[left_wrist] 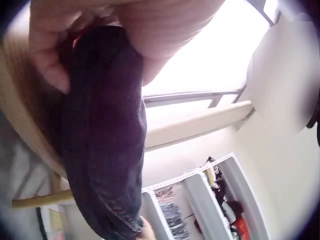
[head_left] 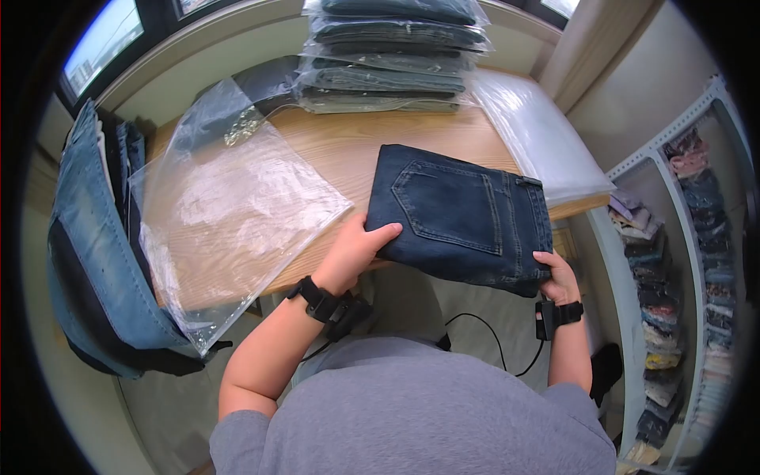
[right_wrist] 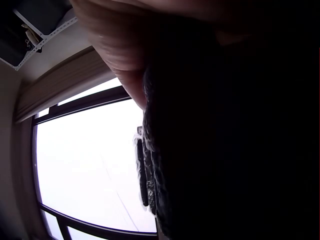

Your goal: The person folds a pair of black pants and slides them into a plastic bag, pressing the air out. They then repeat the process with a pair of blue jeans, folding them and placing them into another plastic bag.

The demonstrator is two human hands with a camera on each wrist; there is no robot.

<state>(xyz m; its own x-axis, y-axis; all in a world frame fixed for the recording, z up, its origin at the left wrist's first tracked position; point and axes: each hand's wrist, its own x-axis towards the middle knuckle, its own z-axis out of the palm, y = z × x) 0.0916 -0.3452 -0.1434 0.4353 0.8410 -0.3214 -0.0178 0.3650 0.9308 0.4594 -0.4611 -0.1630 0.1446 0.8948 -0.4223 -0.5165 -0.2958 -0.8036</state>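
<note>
Folded dark blue jeans (head_left: 447, 210), back pocket facing up, are held between both hands over the table's front edge. The left hand (head_left: 354, 249) grips their left lower corner, thumb on top. At the waistband end, the right hand (head_left: 559, 279) pinches the lower right corner with its thumb on top. In the left wrist view the left hand (left_wrist: 100, 37) wraps round the thick edge of the jeans (left_wrist: 105, 130). In the right wrist view the right hand (right_wrist: 117, 47) is against the dark jeans (right_wrist: 200, 135), mostly in shadow.
A clear plastic bag (head_left: 237, 206) lies on the wooden table (head_left: 340, 142), left of the jeans. Bagged garments are stacked (head_left: 392, 59) at the back, beside a pile of clear bags (head_left: 546, 142). Jeans hang (head_left: 103, 245) at the left; shelves of clothes (head_left: 657, 317) stand right.
</note>
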